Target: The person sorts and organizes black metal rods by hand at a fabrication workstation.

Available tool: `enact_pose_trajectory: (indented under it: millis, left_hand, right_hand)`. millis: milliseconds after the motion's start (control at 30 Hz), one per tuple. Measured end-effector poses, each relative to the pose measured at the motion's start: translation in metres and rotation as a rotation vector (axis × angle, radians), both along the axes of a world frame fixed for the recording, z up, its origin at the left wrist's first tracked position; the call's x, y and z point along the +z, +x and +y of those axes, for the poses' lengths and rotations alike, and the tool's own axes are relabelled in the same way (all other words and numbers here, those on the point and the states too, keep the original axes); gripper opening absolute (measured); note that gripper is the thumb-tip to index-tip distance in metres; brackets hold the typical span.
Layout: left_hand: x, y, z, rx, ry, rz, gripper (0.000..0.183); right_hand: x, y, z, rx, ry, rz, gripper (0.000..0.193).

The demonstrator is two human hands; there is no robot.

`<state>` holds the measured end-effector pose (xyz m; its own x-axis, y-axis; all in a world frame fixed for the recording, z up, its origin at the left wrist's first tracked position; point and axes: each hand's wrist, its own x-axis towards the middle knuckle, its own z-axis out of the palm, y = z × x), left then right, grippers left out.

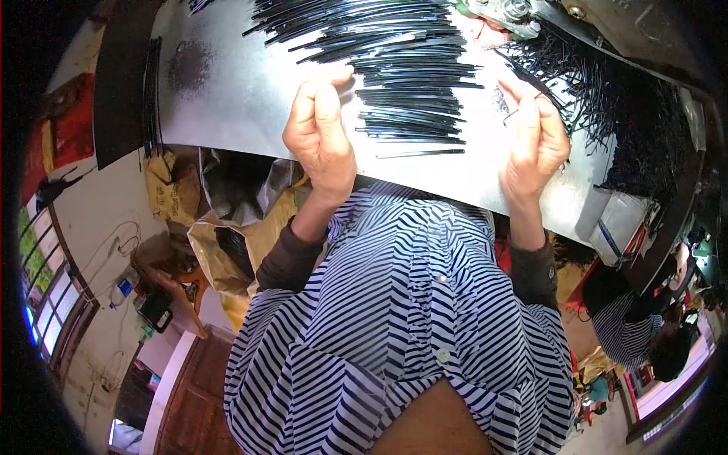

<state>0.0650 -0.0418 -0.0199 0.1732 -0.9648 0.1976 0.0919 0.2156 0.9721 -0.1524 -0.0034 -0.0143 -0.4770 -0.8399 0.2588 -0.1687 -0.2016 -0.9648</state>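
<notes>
A broad row of thin black strips [409,91] lies side by side on the shiny metal tabletop [235,98]. At the row's left ends is my left hand [322,133], its thumb and forefinger pressed together; what they hold, if anything, cannot be made out. To the right of the row my right hand [537,144] is raised over the tabletop, fingers bent towards the thumb. A small thin dark piece shows by its fingertips, too small to name. One strip [421,154] lies apart, nearest to me.
A tangled heap of black strips [607,98] covers the right side, beside a metal machine part [519,14]. Several strips [152,98] lie at the left edge. A white packet [618,224] sits at the right front. Sacks [227,243] stand below left. Another person [633,330] is at lower right.
</notes>
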Motion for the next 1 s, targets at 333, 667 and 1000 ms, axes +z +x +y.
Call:
enact_pose_trajectory:
  millis: [333, 667, 1000]
  left_hand:
    - [0.018, -0.012, -0.012, -0.162, -0.444, -0.664, 0.012]
    - [0.021, -0.024, -0.01, -0.32, -0.362, -1.037, 0.015]
    - [0.018, -0.03, -0.029, -0.25, -0.463, -1.142, 0.013]
  right_hand:
    - [0.001, 0.004, 0.0, 0.023, 0.033, 0.003, 0.011]
    - [0.004, 0.013, 0.013, 0.146, 0.076, -0.061, 0.011]
    - [0.011, 0.007, 0.013, 0.195, 0.144, -0.164, 0.017]
